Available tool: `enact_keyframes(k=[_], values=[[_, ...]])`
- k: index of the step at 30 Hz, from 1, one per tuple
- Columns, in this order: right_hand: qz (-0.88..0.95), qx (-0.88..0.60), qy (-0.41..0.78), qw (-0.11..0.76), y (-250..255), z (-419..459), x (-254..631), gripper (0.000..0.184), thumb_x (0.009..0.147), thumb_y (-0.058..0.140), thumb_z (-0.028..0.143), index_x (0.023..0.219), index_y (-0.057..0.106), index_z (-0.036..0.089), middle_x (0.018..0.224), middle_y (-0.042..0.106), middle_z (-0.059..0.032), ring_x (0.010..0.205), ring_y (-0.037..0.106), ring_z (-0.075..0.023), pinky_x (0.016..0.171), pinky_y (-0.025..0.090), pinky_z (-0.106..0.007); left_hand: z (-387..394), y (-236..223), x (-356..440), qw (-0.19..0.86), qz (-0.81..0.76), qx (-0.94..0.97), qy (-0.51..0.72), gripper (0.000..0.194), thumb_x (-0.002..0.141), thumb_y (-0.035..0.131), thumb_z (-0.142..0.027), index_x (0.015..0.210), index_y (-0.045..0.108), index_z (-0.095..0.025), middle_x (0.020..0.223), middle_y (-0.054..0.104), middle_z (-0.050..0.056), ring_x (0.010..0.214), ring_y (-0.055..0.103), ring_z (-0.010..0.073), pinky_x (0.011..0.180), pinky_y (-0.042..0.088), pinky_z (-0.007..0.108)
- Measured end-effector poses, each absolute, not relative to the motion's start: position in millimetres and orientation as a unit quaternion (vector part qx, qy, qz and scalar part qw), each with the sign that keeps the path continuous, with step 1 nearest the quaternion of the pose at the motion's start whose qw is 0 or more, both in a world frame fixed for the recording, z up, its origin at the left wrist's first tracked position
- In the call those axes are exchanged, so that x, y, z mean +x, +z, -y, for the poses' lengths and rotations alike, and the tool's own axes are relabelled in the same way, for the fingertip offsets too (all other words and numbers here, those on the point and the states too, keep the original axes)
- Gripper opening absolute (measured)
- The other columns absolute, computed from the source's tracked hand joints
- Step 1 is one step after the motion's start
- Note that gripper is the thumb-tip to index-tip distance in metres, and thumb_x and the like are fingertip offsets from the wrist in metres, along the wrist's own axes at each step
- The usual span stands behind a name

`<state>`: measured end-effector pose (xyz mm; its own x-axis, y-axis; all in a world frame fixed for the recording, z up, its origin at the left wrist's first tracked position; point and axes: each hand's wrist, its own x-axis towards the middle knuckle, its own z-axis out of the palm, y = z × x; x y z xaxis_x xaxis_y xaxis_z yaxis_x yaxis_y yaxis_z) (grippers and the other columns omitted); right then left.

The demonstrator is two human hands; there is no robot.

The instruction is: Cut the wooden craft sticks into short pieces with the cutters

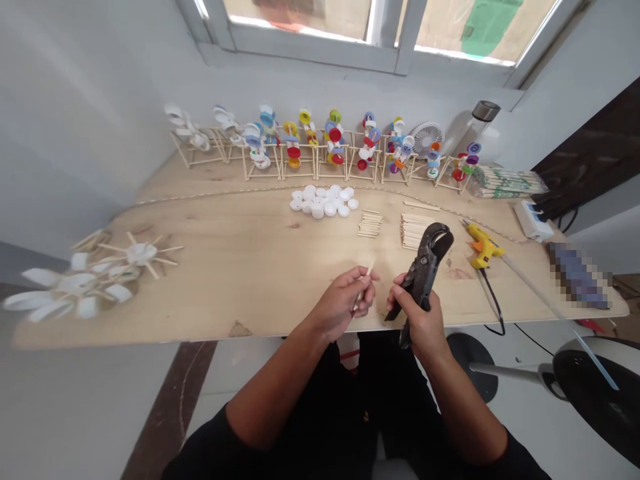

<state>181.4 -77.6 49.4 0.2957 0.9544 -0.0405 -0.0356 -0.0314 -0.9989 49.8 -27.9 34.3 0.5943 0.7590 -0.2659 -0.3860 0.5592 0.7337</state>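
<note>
My left hand (349,298) is closed around a thin wooden stick (371,266), whose pale tip sticks out above the fingers. In my right hand (421,316) is a black pipe cutter (425,267), its curved jaw pointing up and away from me. The two hands are apart, over the table's front edge. Beyond them lie a bundle of short cut sticks (369,224) and a pile of longer sticks (414,231). White bottle caps (325,201) are heaped just left of these.
A yellow glue gun (483,245) with its cord lies at right, near a white power strip (533,221). Stick frames with coloured cap wheels (335,137) line the back, beside a small fan (427,139) and a bottle (477,127). White-bladed wheels (79,283) lie at left.
</note>
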Motion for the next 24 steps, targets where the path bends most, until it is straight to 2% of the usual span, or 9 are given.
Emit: enact_keyframes(k=[4, 9, 15, 24], values=[[0.413, -0.557, 0.465, 0.550, 48.7, 80.1, 173.6, 0.016, 0.077, 0.059, 0.030, 0.085, 0.053, 0.018, 0.064, 0.057, 0.0023, 0.055, 0.054, -0.0123, 0.055, 0.045, -0.026, 20.6, 29.9, 47.2, 0.820, -0.295, 0.200, 0.449, 0.023, 0.072, 0.061, -0.018, 0.093, 0.051, -0.017, 0.065, 0.049, -0.003, 0.047, 0.041, 0.0051, 0.043, 0.026, 0.017], [0.447, -0.567, 0.459, 0.518, 42.3, 79.0, 162.1, 0.017, 0.076, 0.058, 0.029, 0.086, 0.052, 0.018, 0.069, 0.058, 0.0005, 0.058, 0.055, -0.0134, 0.059, 0.047, -0.028, 20.4, 35.7, 50.1, 0.791, -0.294, 0.132, 0.520, 0.027, 0.069, 0.061, -0.010, 0.093, 0.051, -0.017, 0.067, 0.050, -0.003, 0.049, 0.043, 0.0050, 0.044, 0.030, 0.017], [0.510, -0.589, 0.399, 0.484, 35.4, 76.5, 152.9, 0.012, 0.076, 0.056, 0.025, 0.085, 0.054, 0.017, 0.074, 0.058, -0.0010, 0.063, 0.055, -0.0150, 0.063, 0.046, -0.029, 27.4, 47.8, 56.8, 0.755, -0.302, 0.095, 0.575, 0.023, 0.073, 0.056, -0.010, 0.093, 0.048, -0.018, 0.069, 0.051, -0.003, 0.051, 0.046, 0.0063, 0.047, 0.036, 0.019], [0.538, -0.610, 0.341, 0.472, 37.8, 75.7, 147.5, 0.016, 0.073, 0.057, 0.024, 0.088, 0.056, 0.019, 0.076, 0.062, -0.0016, 0.069, 0.057, -0.0175, 0.063, 0.046, -0.028, 39.5, 51.6, 62.4, 0.729, -0.337, 0.079, 0.591, 0.022, 0.075, 0.058, -0.014, 0.094, 0.047, -0.020, 0.075, 0.055, -0.002, 0.064, 0.057, 0.0086, 0.069, 0.048, 0.026]])
